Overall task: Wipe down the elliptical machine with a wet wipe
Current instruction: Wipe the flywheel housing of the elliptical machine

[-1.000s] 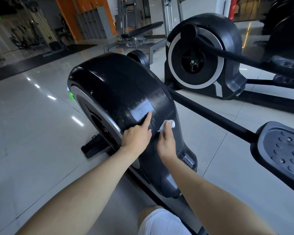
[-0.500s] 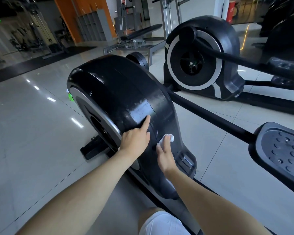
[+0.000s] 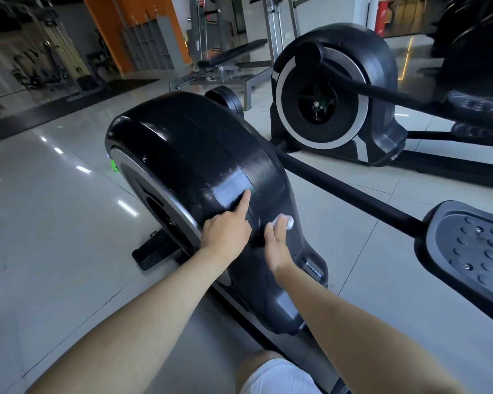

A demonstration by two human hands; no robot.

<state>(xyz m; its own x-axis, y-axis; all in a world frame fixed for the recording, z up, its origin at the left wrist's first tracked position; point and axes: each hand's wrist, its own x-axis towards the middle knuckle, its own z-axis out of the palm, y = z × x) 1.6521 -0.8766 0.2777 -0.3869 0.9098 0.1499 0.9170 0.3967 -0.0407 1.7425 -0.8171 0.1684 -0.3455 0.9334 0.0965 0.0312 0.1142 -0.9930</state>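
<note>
Left hand (image 3: 225,231): index out, rest curled, steadied flywheel housing (image 3: 188,143).
Right hand (image 3: 276,247): fingers together, pressed wet wipe (image 3: 287,222) flat.

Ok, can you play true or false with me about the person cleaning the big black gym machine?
1. The right hand presses a small white wet wipe on the shiny black rounded machine housing. True.
2. The left hand holds the wipe. False: its pointing finger just touches the housing.
3. Another black machine with a silver ring stands behind. True.
4. The dark studded foot pedal is on the picture's left. False: it is on the right.
</note>
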